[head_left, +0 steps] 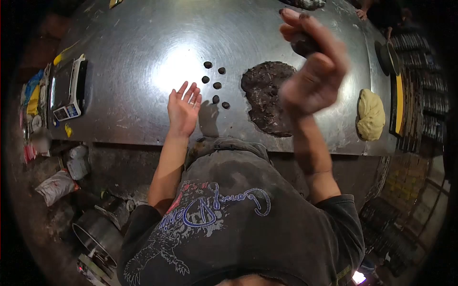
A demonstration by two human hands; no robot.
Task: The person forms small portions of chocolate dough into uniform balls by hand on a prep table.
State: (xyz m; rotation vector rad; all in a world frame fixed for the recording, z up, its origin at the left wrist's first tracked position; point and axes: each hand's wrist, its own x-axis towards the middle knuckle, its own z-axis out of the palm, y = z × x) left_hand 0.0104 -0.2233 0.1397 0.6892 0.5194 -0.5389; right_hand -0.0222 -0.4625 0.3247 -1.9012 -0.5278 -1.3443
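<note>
My left hand is turned palm up just above the metal table, its fingers spread and nothing in it. Beside its fingertips lie several small dark dough balls in a loose cluster. Raised over the right half of the table, my right hand is curled around a dark piece of dough; motion blurs it somewhat. Below and left of that hand, a large flattened slab of dark brown dough rests on the table, its right side partly hidden by the hand and forearm.
The steel table reflects a bright lamp. A digital scale sits at the left edge, a pale yellow dough lump at the right. More dark dough lies at the far edge. Another person's hand touches the far right edge.
</note>
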